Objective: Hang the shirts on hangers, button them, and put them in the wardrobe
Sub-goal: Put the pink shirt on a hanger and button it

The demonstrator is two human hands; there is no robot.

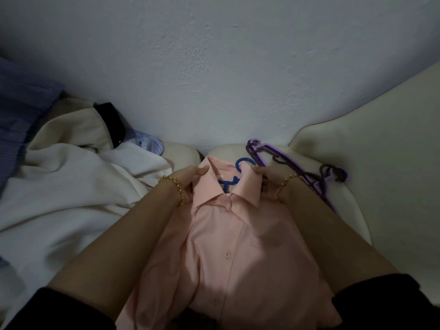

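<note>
- Across the upper half of the view, a pale, rough-plastered wall [214, 67] is seen behind everything else.
- Below it, a cream cushioned seat [381, 163] is spread from the middle out to the right edge, and the garments are carried on it.
- On the left, a heap of clothes [71, 186] is piled: off-white cloth, a beige piece with a dark cuff, and blue striped fabric at the far left edge.
- Between the two forearms, a pink shirt [238, 258] is laid front up on the seat, with its collar pointed away from the person. Two buttons are seen down the placket, though in the dim light it cannot be told whether they are fastened.
- Just right of the collar, a bundle of purple hangers [267, 149] is seen lying on the seat, partly hidden behind the right wrist.
- The left grip [190, 184] is clenched on the left side of the collar, with the thumb pressed on top.
- The right grip [269, 184] is closed on the right collar wing, which is pinched under the thumb.
- Inside the open neck, a blue hanger [227, 181] is lodged, its hook standing out past the collar.
- A gold chain bracelet [177, 185] is worn on each wrist.
</note>
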